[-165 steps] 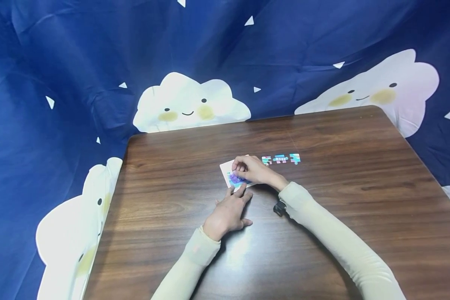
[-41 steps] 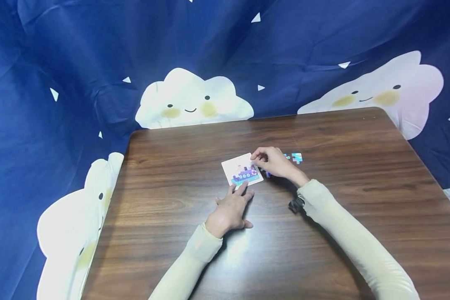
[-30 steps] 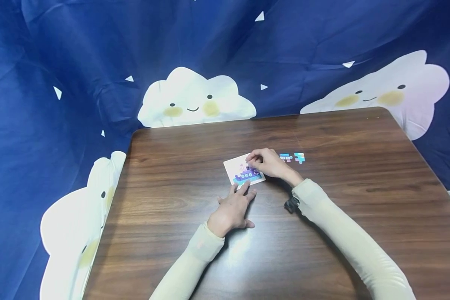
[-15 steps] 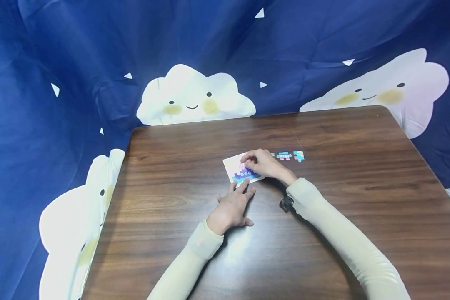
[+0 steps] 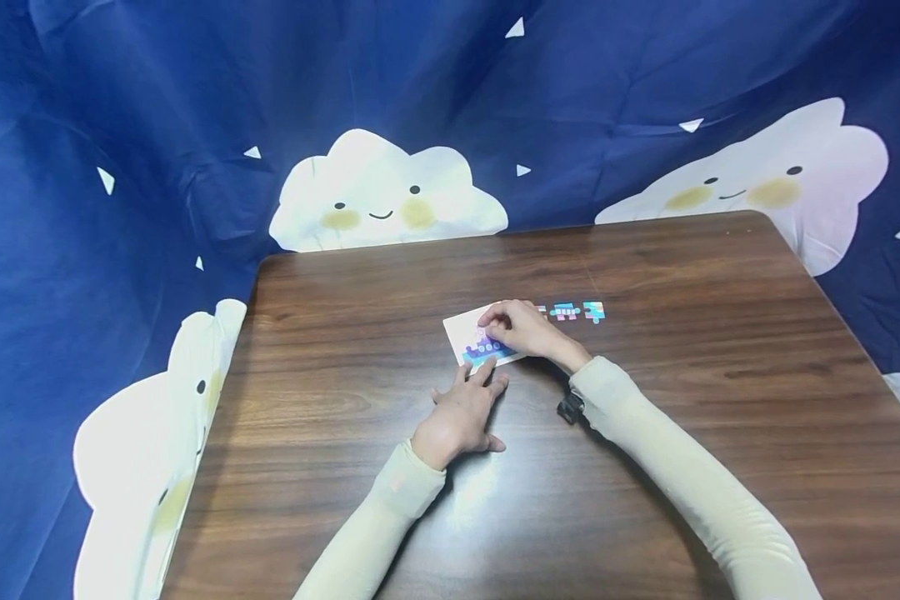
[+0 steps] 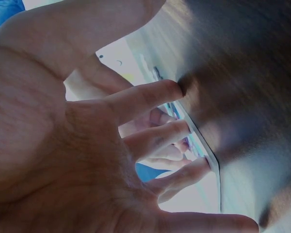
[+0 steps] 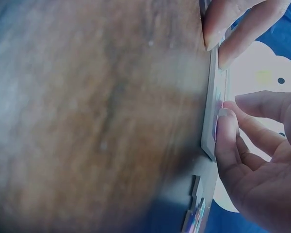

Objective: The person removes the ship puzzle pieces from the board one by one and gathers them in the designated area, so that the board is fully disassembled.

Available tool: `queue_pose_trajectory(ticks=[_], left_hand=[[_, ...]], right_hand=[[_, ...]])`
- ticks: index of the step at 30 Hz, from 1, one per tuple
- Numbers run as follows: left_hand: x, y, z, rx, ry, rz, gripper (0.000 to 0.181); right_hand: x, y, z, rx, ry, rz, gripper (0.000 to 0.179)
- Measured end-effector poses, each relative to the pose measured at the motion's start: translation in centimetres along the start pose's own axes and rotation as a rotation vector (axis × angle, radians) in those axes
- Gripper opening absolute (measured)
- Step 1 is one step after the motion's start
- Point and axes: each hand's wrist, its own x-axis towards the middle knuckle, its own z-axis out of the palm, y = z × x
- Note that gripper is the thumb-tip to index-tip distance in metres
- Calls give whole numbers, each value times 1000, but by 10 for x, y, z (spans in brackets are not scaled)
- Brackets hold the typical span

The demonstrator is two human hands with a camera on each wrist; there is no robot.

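Observation:
A small white puzzle board (image 5: 461, 329) with a purple ship over blue water lies mid-table. My right hand (image 5: 527, 327) is over its right half, thumb and index fingertips together at the picture, pinching a puzzle piece that the fingers mostly hide. In the right wrist view, the thumb (image 7: 228, 131) presses close against the face of the board (image 7: 209, 107). My left hand (image 5: 461, 417) lies with fingers spread at the near edge. Its straight fingertips touch the board's rim (image 6: 211, 158) in the left wrist view.
Right of the board lie loose puzzle pieces: a blue and pink one (image 5: 566, 311), a blue one with orange (image 5: 594, 312), and another partly behind the right hand. The wooden table (image 5: 330, 467) ends at a dark blue cloud-patterned curtain (image 5: 390, 67).
My right hand went from the board to its right edge, by the loose pieces, then back left over the picture. During the last half second it has barely moved. The left hand stays put.

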Motion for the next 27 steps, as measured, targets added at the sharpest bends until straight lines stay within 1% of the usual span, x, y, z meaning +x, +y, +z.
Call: queue_pose_trajectory(ticks=[9, 17, 27], left_hand=[[0, 1, 1, 4, 6, -9, 103], [1, 1, 0, -6, 23, -8, 103], [-1, 2, 0, 10, 22, -7, 103]], right_hand=[[-1, -2, 2, 1, 10, -1, 19], [-1, -5, 0, -17, 35, -30, 19], [-7, -1, 2, -15, 54, -62, 23]])
